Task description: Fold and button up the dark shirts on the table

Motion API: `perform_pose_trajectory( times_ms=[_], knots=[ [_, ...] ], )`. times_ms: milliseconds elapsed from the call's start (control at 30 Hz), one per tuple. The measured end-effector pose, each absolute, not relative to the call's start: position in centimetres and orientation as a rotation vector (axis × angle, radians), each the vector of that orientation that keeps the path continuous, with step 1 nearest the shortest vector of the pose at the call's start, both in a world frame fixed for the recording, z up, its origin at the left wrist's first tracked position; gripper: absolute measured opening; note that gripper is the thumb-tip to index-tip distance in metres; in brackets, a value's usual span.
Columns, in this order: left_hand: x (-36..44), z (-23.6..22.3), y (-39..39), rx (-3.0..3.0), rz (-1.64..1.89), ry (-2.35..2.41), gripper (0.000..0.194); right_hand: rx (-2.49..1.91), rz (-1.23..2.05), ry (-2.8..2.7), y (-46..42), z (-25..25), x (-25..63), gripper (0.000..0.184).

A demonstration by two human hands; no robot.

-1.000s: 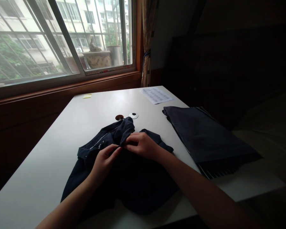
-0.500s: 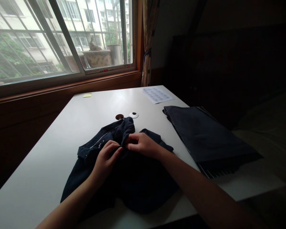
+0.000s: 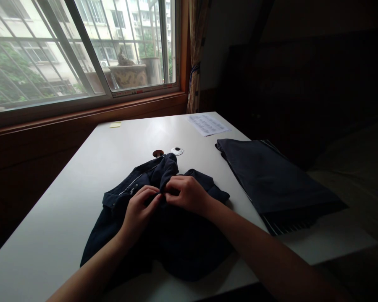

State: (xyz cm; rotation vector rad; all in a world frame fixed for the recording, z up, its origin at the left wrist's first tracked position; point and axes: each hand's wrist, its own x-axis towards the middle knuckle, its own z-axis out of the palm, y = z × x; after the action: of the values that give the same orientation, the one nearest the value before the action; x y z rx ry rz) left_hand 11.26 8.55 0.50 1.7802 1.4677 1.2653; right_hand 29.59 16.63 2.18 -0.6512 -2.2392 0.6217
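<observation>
A crumpled dark navy garment (image 3: pixel 189 247) lies on the white table in front of me. Its upper left edge is a band with a white line and a small light mark on the inner side; whether it is a waistband or a collar I cannot tell. My left hand (image 3: pixel 141 205) pinches the cloth near the middle, thumb and fingers together. Close against it, my right hand (image 3: pixel 187 193) has its fingertips closed on a fold of the same garment. What lies between the fingertips is too dark to make out beyond cloth.
On the right of the white table (image 3: pixel 50 209) lies a folded dark cloth piece (image 3: pixel 277 180) with striped fabric beneath. Printed paper (image 3: pixel 208 124) and a yellow sticky note (image 3: pixel 115 125) are at the far edge. A cable hole (image 3: pixel 158 154) and white ring (image 3: pixel 177 151) sit behind the garment.
My right hand has shifted slightly left and its fingers have curled closer to the left fingertips. The left hand and the garment have hardly moved.
</observation>
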Motion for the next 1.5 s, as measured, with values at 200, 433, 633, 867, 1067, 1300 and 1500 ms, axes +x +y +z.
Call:
perform_pose_trajectory(
  times_ms=[200, 433, 633, 867, 1067, 1300, 1500],
  knots=[
    [11.1, 0.3, 8.6, 1.759, 1.281, 1.494, 0.01, -0.662, 0.678, -2.206, 16.8, 2.1, 29.6, 0.005],
    [11.1, 0.1, 8.4, 1.573, 1.284, 1.557, 0.017, -0.713, 1.039, -2.112, 17.2, 1.9, 29.7, 0.002],
    [11.3, 0.2, 8.4, 1.477, 1.351, 1.552, 0.018, -0.823, 1.393, -2.052, 17.6, 2.0, 29.9, 0.01],
    [11.2, -0.1, 8.2, 1.508, 1.364, 1.502, 0.012, -0.873, 1.279, -2.141, 17.8, 2.0, 30.1, 0.008],
    [11.2, 0.4, 8.0, 1.593, 1.408, 1.516, 0.01, -0.907, 1.023, -2.005, 18.2, 2.0, 30.2, 0.008],
    [10.4, 0.0, 7.6, 1.689, 1.411, 1.139, 0.012, -0.951, 1.208, -1.447, 20.7, 2.4, 31.9, 0.028],
    [9.4, 1.1, 7.2, 1.703, 1.483, 1.007, 0.012, -0.892, 1.017, -1.089, 23.0, 2.3, 33.6, 0.032]
  ],
)
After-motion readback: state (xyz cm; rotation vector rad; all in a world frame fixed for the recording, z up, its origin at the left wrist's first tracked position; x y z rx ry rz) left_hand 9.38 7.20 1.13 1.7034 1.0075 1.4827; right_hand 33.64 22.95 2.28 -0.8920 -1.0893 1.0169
